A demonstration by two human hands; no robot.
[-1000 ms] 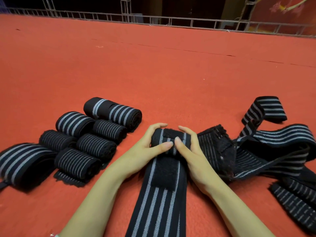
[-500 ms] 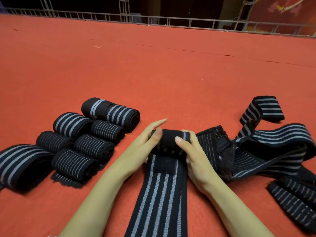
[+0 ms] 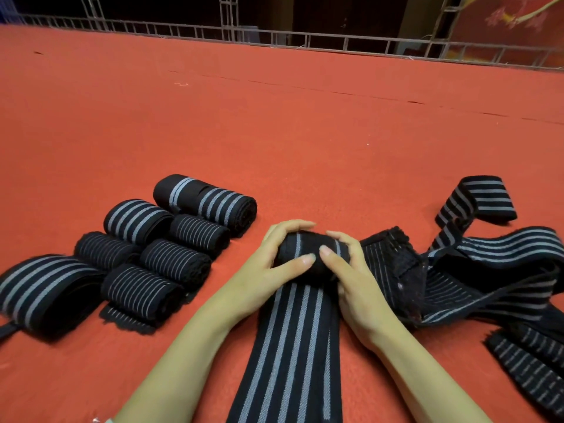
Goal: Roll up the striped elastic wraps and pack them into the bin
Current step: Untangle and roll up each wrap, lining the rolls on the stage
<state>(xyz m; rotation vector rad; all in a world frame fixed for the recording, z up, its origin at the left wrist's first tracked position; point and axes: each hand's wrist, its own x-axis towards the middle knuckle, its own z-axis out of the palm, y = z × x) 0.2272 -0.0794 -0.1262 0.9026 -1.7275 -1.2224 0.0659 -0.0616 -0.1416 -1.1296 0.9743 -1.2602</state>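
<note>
Hands, left [image 3: 268,267] and right [image 3: 351,279], curl around a ribbed, grey-striped elastic roll [image 3: 305,254] on red felt [image 3: 274,132].

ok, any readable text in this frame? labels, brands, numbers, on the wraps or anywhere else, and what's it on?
None readable.
The wrap being rolled, the finished rolls and the loose wraps show only grey stripes, with no label or print.
The red banner at top right has a pale and yellow design cut off by the frame edge; no letters can be made out.
</note>
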